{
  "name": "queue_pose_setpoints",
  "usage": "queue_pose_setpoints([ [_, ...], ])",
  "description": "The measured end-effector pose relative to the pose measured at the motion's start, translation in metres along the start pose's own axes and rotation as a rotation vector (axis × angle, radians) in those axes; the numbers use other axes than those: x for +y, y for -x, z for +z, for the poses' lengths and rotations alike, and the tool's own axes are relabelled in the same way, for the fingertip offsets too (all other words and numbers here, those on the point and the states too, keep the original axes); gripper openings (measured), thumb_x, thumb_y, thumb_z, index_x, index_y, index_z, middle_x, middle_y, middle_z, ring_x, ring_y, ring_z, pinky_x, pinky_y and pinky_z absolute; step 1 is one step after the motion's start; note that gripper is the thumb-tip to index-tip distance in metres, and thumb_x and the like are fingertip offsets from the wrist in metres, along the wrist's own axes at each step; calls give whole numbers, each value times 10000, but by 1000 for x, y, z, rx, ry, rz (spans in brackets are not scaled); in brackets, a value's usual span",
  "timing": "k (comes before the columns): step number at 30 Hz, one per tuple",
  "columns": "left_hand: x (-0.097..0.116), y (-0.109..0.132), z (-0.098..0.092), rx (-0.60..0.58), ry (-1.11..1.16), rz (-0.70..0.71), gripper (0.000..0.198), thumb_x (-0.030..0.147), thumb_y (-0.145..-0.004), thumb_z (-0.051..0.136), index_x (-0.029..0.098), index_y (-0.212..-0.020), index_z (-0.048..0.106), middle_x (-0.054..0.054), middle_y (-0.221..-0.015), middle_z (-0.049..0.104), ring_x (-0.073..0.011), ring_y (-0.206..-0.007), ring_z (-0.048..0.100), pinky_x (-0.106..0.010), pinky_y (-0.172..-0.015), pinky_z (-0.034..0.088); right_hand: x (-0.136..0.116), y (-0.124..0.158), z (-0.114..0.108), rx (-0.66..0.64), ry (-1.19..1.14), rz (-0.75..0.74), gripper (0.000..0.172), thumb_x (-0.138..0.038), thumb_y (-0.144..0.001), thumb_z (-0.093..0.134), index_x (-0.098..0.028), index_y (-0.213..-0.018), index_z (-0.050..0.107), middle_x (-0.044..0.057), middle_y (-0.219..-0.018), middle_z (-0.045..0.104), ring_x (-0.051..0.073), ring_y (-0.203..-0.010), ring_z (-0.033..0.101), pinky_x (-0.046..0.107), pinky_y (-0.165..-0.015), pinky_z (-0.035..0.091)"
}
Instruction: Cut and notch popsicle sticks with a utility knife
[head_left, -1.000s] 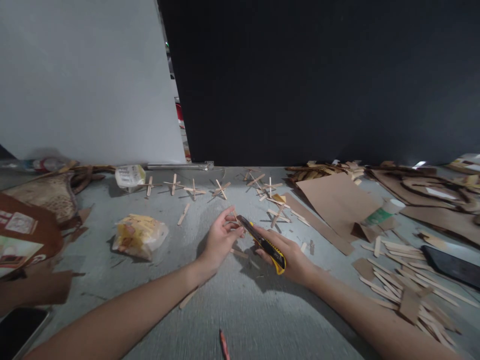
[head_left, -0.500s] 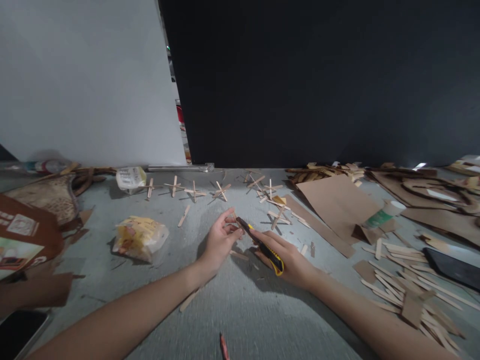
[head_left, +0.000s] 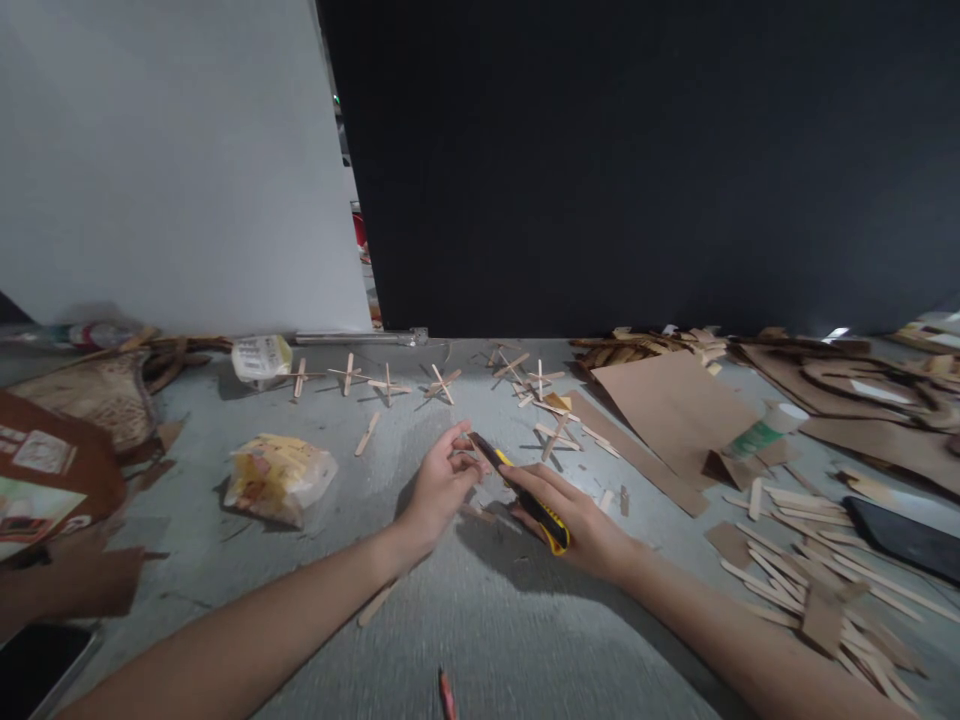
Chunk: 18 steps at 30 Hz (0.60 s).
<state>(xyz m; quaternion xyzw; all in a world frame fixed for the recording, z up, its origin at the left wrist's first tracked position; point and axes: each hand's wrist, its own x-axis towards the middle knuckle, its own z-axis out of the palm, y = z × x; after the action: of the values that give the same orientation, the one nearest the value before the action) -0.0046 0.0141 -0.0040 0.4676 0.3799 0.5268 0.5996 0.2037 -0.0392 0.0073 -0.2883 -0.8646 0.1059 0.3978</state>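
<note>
My right hand (head_left: 574,520) is wrapped round a yellow and black utility knife (head_left: 544,515), whose dark blade end points up and left. Between the fingertips of my left hand (head_left: 441,485) is a thin wooden craft stick (head_left: 478,452), mostly hidden by the fingers and the knife. The blade end lies against or just over this stick; contact cannot be made out. Below the hands a short piece of stick (head_left: 478,513) lies on the grey surface. Beyond them stands a row of crossed craft sticks (head_left: 442,383).
At left are a crumpled food wrapper (head_left: 279,478), a white cup (head_left: 261,360) and a brown bag (head_left: 56,460). Cardboard (head_left: 675,400), a pile of loose sticks (head_left: 787,570) and a phone (head_left: 904,535) lie at right. A red pencil (head_left: 447,693) is near me.
The knife's blade end has shifted slightly up and left, past my left fingertips. My left hand has hardly moved.
</note>
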Motion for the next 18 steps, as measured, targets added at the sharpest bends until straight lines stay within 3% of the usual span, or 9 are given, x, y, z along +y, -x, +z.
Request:
queue_pose_setpoints([
  [9, 0, 4, 2, 30, -99, 63, 682, 190, -699, 820, 220, -1349, 615, -9, -1034, 621, -92, -731, 632, -232, -728, 527, 4, 6, 5, 122, 75, 22, 479, -182, -1034, 563, -253, -1504, 507, 90, -994, 719, 212, -818, 741, 311, -722, 645],
  [18, -2, 6, 0, 46, -183, 99, 632, 191, -747, 792, 236, -1355, 624, -21, -1072, 617, -97, -736, 639, -250, -744, 563, 5, 6, 5, 80, 90, 15, 462, -189, -1037, 548, -236, -1495, 509, 84, -976, 704, 202, -773, 717, 305, -689, 630],
])
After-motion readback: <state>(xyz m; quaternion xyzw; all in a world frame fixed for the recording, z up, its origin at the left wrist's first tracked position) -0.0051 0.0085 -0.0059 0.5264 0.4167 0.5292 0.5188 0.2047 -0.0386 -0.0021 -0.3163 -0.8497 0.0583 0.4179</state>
